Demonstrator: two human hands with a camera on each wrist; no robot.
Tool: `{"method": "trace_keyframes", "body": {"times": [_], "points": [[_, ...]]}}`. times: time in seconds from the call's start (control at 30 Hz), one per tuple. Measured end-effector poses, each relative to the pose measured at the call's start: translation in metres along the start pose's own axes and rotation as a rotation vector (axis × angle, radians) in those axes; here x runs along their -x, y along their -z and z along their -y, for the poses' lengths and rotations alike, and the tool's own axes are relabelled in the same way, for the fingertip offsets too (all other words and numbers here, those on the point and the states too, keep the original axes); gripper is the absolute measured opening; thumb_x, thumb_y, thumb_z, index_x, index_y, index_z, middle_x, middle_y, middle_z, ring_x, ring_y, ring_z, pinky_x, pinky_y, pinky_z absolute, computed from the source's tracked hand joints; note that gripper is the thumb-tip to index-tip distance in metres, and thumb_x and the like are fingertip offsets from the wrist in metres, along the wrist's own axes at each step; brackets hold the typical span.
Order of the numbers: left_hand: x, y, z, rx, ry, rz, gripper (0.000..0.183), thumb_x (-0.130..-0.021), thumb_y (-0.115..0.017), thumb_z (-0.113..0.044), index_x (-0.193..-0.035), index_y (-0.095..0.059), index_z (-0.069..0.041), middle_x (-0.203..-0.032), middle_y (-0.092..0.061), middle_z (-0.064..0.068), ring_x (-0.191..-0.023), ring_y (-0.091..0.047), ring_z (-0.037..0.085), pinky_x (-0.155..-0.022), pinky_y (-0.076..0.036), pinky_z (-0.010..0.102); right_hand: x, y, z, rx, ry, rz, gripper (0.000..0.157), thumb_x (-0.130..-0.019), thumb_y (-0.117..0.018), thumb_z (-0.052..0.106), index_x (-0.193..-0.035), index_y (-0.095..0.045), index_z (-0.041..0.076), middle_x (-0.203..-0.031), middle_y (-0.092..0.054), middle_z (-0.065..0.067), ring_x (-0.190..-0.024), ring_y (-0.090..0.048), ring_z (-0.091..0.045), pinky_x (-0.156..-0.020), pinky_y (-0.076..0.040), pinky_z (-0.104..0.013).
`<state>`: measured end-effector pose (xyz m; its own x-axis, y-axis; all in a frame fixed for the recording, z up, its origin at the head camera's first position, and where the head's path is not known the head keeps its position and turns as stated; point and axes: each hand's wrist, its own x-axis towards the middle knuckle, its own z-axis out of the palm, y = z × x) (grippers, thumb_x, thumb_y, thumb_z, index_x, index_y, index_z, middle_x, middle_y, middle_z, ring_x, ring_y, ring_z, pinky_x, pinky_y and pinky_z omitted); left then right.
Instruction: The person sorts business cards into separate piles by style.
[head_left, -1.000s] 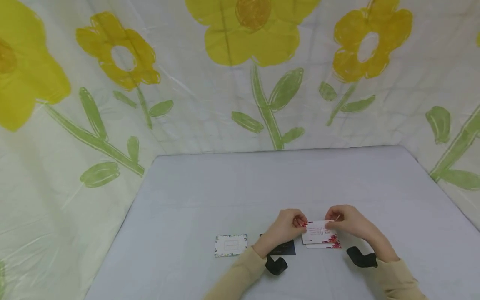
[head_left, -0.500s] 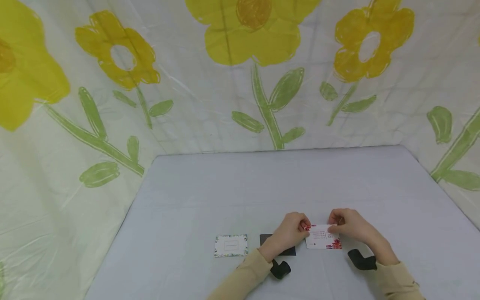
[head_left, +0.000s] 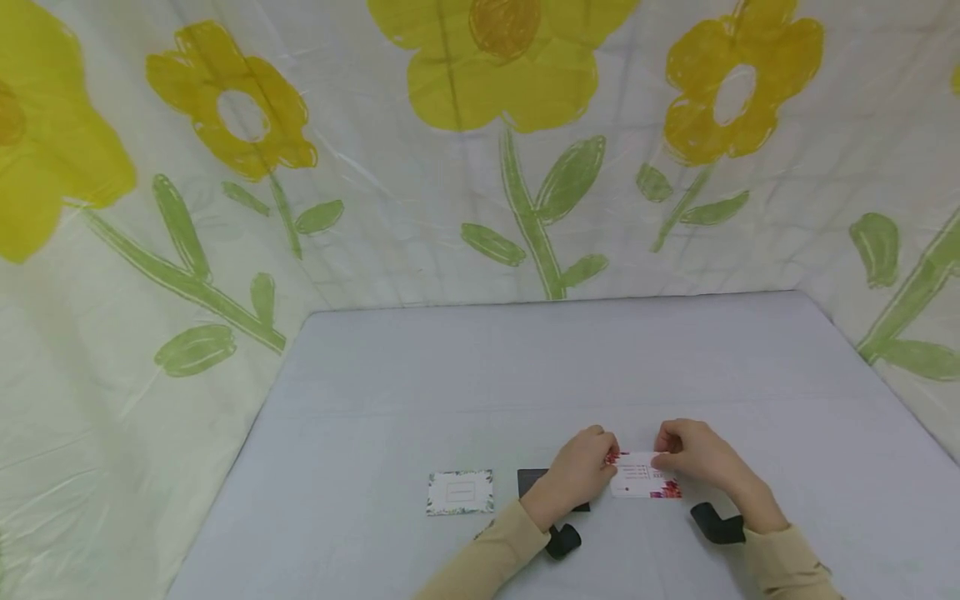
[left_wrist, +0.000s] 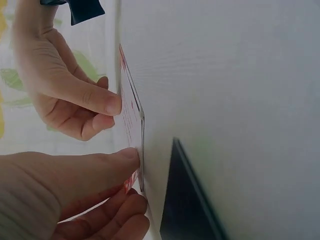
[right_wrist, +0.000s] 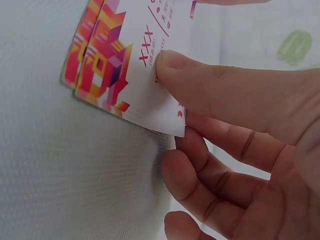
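Observation:
A white business card [head_left: 633,479] with red and pink print lies on top of a matching one at the right of the row. In the right wrist view the second card [right_wrist: 75,62] peeks out beyond the edge of the upper one. My left hand [head_left: 576,471] pinches the card's left end, its thumb on the printed face. At the upper right corner my right hand [head_left: 697,454] pinches it, thumb on top and fingertips behind the edge. Beneath my left wrist, a dark card [head_left: 531,477] is partly hidden; the left wrist view shows its dark side [left_wrist: 187,205] close by.
Left of the dark card lies a white card [head_left: 461,492] with a leafy border. All rest on a pale table [head_left: 525,367], backed by a flower-print curtain [head_left: 420,217]. Black wrist mounts [head_left: 718,525] hang under both wrists.
The upper card has come down toward me and right onto the lower one, which no longer shows beneath it in the head view. Both hands moved with it and keep their pinch.

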<state>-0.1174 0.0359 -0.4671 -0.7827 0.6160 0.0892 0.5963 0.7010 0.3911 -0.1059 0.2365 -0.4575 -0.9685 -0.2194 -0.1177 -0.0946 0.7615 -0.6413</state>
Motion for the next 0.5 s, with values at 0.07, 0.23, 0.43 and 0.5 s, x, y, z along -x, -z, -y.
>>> {"method": "trace_keyframes", "body": {"times": [0.07,0.23,0.43,0.5], "points": [[0.0,0.0,-0.001,-0.022,-0.004,0.001,0.011,-0.082,-0.069,-0.011,-0.091,-0.063,-0.011,-0.08,-0.051,-0.005,-0.07,-0.045,0.004,-0.062,-0.039,0.013,-0.001,-0.001,0.0,0.011,-0.006,-0.004,0.017,-0.075,-0.072,0.007,-0.072,-0.055,0.008,-0.067,-0.049,0.0,-0.063,-0.044,-0.015,-0.054,-0.036,-0.028],[-0.002,0.001,-0.003,-0.069,0.001,0.006,0.008,-0.081,-0.069,-0.011,-0.088,-0.065,-0.01,-0.079,-0.051,-0.004,-0.071,-0.047,0.005,-0.062,-0.039,0.013,-0.001,-0.001,0.001,0.031,-0.012,-0.007,0.017,-0.075,-0.073,0.008,-0.072,-0.056,0.008,-0.067,-0.049,0.0,-0.063,-0.044,-0.015,-0.054,-0.036,-0.028],[-0.001,0.004,-0.001,-0.054,-0.003,0.01,0.007,-0.084,-0.067,-0.015,-0.09,-0.066,-0.01,-0.081,-0.053,-0.004,-0.072,-0.047,0.004,-0.062,-0.04,0.013,0.001,-0.001,0.003,0.074,-0.009,-0.015,0.016,-0.076,-0.073,0.01,-0.074,-0.057,0.009,-0.069,-0.05,0.001,-0.064,-0.045,-0.015,-0.055,-0.038,-0.029],[0.002,0.011,0.003,-0.02,-0.004,0.009,0.012,-0.088,-0.063,-0.018,-0.095,-0.066,-0.009,-0.087,-0.057,-0.002,-0.078,-0.052,0.006,-0.067,-0.042,0.014,0.0,-0.001,0.005,0.08,0.004,-0.031,0.014,-0.078,-0.072,0.012,-0.075,-0.058,0.009,-0.069,-0.05,0.001,-0.064,-0.044,-0.014,-0.055,-0.039,-0.027]]}}
